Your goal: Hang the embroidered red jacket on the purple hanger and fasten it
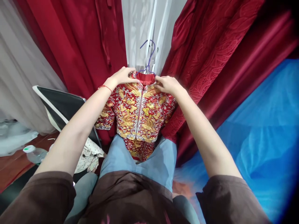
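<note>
A red jacket (127, 109) with dense gold and silver embroidery hangs upright in front of my knees. Its front is closed along a silver-edged centre line, and the collar shows plain red inside. A purple hanger (149, 62) sticks up out of the neck, its hook free in the air. My left hand (126, 76) pinches the jacket's shoulder beside the collar. On the other side of the neck, my right hand (165, 84) grips the opposite shoulder with fingers closed. More red and gold embroidered cloth (135, 149) shows below the jacket hem, between my thighs.
Long red garments (81, 37) hang at the left, and patterned red ones (224, 53) at the right. Blue fabric (263, 133) spreads at far right. A black panel with a white edge (63, 102), white spotted cloth (88, 155) and a plastic bottle (35, 154) are at left.
</note>
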Demonstrator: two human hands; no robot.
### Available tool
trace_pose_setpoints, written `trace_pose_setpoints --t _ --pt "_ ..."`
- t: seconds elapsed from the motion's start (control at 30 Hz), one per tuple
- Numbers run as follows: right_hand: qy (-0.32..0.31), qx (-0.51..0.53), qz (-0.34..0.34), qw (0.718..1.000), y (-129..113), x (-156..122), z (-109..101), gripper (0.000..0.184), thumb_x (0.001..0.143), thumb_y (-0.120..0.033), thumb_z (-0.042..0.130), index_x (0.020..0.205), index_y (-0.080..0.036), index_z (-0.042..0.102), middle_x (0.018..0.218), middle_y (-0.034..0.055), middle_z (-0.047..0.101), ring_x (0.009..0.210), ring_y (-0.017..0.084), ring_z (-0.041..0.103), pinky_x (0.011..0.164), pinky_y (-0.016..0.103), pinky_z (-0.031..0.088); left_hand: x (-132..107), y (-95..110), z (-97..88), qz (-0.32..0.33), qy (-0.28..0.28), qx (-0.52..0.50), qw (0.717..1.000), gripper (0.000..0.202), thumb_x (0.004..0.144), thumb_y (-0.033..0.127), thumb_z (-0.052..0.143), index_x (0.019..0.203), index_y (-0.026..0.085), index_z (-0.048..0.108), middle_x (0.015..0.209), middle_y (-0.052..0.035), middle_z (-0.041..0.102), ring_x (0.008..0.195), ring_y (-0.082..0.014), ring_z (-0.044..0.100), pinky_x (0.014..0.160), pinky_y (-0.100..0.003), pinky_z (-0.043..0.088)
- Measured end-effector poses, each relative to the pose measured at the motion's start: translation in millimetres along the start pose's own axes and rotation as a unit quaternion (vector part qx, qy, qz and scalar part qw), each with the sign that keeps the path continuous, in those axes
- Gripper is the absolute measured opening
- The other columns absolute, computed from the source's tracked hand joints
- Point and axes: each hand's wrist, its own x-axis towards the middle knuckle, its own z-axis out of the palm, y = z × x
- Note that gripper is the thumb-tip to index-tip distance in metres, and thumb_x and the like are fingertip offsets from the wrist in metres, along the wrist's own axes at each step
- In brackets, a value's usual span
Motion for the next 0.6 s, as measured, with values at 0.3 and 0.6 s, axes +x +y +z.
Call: trace_pose_setpoints --t 0.3,0.6 --pt "-0.018 0.222 -0.005 0.975 26 1 -5 0.041 0.083 -0.046 0.064 0.11 -0.016 0.07 0.074 -0.0001 0.061 0.071 0.016 0.052 0.075 0.033 0.044 -6 -5 12.8 -0.043 0.012 -0.106 0.993 0.042 0.077 0.054 0.073 0.095 0.018 0.061 0.067 0.0 0.056 0.06 -0.0125 0.05 0.06 -0.027 0.037" --pt "0.031 0.239 0.111 0.964 49 -63 43 0.083 0.072 -0.073 0.067 0.133 -0.018 0.055 0.113 0.0136 0.07 0.098 0.031 0.065 0.092 0.045 0.051 -74 -68 17.7 -0.137 0.069 0.046 0.987 0.074 0.073 0.058 0.074 0.13 0.015 0.052 0.122 -0.0149 0.064 0.109 -0.0307 0.061 0.097 -0.041 0.045"
